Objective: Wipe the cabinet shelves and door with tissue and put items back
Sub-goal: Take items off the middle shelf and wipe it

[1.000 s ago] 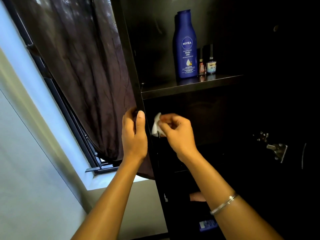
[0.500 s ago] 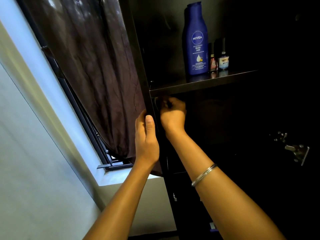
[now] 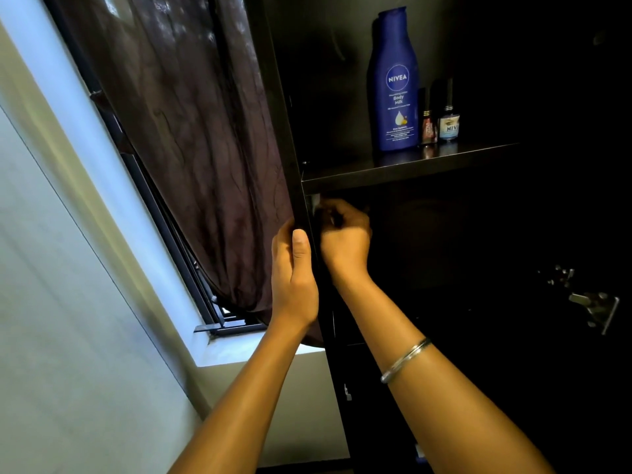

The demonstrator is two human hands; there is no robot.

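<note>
The dark cabinet door (image 3: 273,97) stands open, edge-on to me. My left hand (image 3: 294,278) grips its edge, thumb on the inner side. Just under the shelf (image 3: 393,172), my right hand (image 3: 345,241) holds a white tissue (image 3: 315,201) bunched in its curled fingers and presses it against the inside of the door near the top corner. Only a small strip of tissue shows. On the shelf stand a tall blue lotion bottle (image 3: 393,83) and two small nail-polish bottles (image 3: 429,118) (image 3: 448,114).
A dark curtain (image 3: 191,131) hangs behind the door over a window with a sill (image 3: 246,354). A metal hinge (image 3: 595,309) sticks out at the cabinet's right side. The lower compartments are too dark to read.
My right hand rose with the tissue from mid-door up to just beneath the shelf. My left hand stayed gripping the door edge.
</note>
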